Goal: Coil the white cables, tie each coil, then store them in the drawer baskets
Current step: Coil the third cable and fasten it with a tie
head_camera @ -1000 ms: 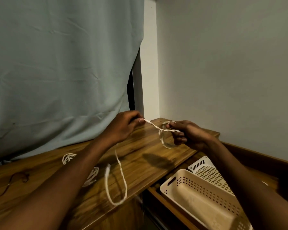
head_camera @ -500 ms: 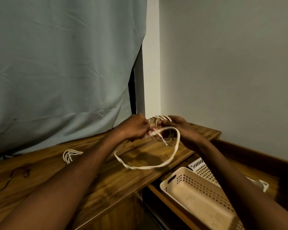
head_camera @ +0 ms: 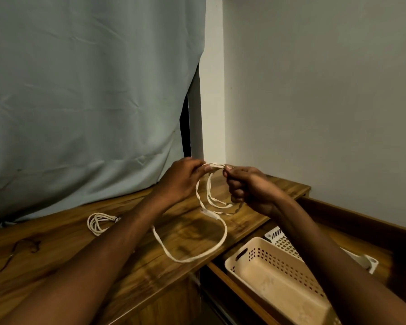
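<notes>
Head view: left hand (head_camera: 182,178) and right hand (head_camera: 249,186) at frame centre, each grip pinching top of braided white cable (head_camera: 217,245). Loops hang between hands; long slack loop droops to glossy wooden bench (head_camera: 56,254). Coiled cable (head_camera: 99,222) lies on bench, left of centre. Perforated beige plastic basket (head_camera: 267,273) in open drawer (head_camera: 352,221), lower right.

Dim, warm indoor light, soft overall

The wall (head_camera: 314,90) is the brightest area; the table (head_camera: 45,266) shows a dull sheen and soft shadows under the forearms. The hanging cable (head_camera: 223,240) is motion-blurred, fine detail is smeared, and straight edges bow near the frame borders.
</notes>
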